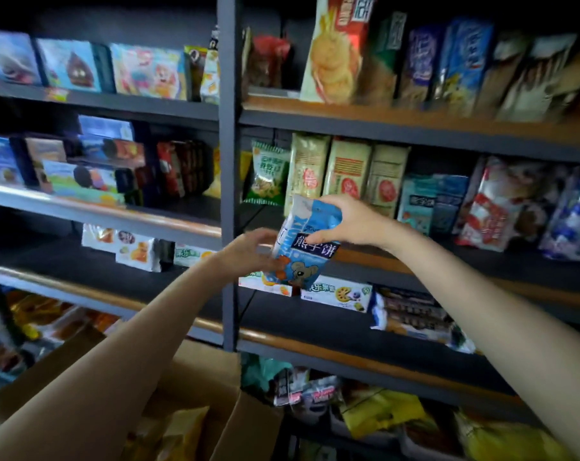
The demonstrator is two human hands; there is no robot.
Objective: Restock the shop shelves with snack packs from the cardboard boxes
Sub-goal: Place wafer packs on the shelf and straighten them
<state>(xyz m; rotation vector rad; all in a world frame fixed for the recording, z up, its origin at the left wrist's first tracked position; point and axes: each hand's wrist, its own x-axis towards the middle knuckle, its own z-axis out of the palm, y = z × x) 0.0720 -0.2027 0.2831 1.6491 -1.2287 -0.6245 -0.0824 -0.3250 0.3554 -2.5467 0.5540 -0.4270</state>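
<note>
The blue snack pack (306, 242) with the cartoon bear is held upright in the air just right of the dark upright post (228, 168) that divides the shelving. The right hand (346, 221) grips it from the top right corner, fingers curled over the upper edge and thumb pressed on the front. The left hand (253, 251) sits at the pack's lower left edge, right in front of the post, fingers loosely bent against the side of the pack; whether it truly grips or only steadies cannot be told through the blur.

Right of the post, the pack's top edge overlaps the row of tall beige packs (345, 171) standing on the middle shelf (481, 264). A green peanut bag (269, 174) stands between those packs and the post, and bare dark shelf surface shows in front of it. Farther right of the post stand teal packs (431, 202), then red-and-white bags (494, 207).

Below the pack, the next shelf down has flat white boxes (336, 292) set near its back, with a broad bare strip of dark board between them and the wooden front lip (348, 356).

Low and just left of the post, an open cardboard box (195, 371) shows yellow packs (178, 430) inside, its flap edge reaching under the post's foot.
</note>
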